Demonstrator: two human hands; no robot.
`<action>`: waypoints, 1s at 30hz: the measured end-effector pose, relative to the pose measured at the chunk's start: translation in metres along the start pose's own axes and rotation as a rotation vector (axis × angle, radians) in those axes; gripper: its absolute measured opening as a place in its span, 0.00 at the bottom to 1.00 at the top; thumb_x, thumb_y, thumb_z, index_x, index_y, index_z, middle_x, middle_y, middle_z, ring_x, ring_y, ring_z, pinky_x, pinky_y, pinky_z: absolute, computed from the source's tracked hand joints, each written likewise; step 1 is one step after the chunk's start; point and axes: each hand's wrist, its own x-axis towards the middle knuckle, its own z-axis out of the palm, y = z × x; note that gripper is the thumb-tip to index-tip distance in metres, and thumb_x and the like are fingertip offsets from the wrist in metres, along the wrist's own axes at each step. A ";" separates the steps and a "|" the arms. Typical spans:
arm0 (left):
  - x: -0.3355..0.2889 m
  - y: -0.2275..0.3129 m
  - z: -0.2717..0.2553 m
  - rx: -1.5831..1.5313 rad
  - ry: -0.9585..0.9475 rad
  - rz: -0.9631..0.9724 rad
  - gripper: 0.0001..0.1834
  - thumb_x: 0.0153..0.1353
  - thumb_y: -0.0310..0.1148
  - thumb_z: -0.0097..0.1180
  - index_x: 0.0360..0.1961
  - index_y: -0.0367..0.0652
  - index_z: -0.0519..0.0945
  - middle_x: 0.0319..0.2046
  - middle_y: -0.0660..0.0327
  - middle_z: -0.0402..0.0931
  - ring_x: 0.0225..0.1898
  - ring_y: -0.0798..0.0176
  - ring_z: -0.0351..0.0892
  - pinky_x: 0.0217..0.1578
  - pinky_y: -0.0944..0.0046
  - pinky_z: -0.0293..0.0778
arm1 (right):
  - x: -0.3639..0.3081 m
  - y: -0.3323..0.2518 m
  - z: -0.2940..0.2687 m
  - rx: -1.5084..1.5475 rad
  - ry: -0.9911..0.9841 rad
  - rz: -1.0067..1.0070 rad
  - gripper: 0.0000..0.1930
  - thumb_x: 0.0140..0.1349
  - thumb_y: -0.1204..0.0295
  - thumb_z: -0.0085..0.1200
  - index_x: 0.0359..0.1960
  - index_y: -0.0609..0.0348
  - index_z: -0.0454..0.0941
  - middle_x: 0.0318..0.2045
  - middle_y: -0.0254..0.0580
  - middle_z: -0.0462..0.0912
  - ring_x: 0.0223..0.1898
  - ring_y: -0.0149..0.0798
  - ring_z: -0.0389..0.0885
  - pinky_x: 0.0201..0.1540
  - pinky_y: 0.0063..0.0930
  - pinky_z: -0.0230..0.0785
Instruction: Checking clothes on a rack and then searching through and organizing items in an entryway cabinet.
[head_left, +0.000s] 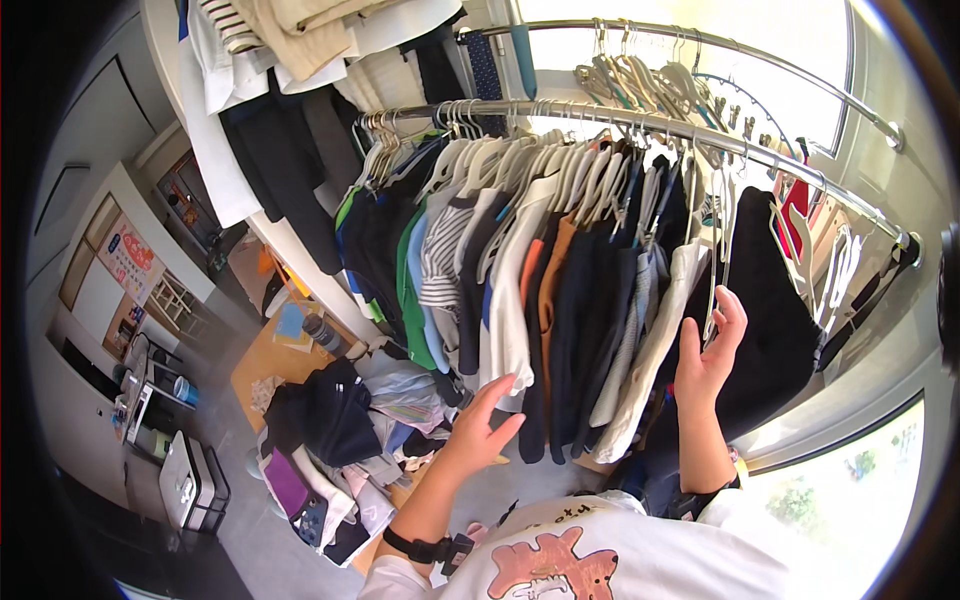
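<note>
My left hand [480, 428] is raised with its thumb apart from its fingers, and nothing shows in it. Its fingertips are near the lower end of a white garment [512, 330] on the rail. My right hand [712, 355] is lifted palm inward, thumb spread, beside a pale hanger [721, 230]; whether the fingers touch it I cannot tell. Just left of that hand hangs a cream garment [650, 360]. To its right is a large black garment [765, 300]. Several shirts and jackets on hangers fill the rail between my hands, among them a striped shirt [450, 250].
A metal rail [680, 128] carries the clothes, and a second rail [760, 55] behind holds bare hangers [640, 80]. Folded clothes [310, 30] are stacked at upper left. A heap of clothes [340, 410] lies below at left, by a wooden table [265, 350]. A window [850, 490] is at lower right.
</note>
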 end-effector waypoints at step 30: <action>0.191 0.094 0.103 0.129 0.121 0.348 0.38 0.50 0.35 0.69 0.62 0.41 0.66 0.71 0.37 0.43 0.71 0.34 0.46 0.68 0.51 0.52 | 0.015 0.041 0.033 0.312 -0.248 0.216 0.40 0.48 0.86 0.51 0.68 0.61 0.58 0.71 0.57 0.52 0.74 0.53 0.46 0.73 0.42 0.38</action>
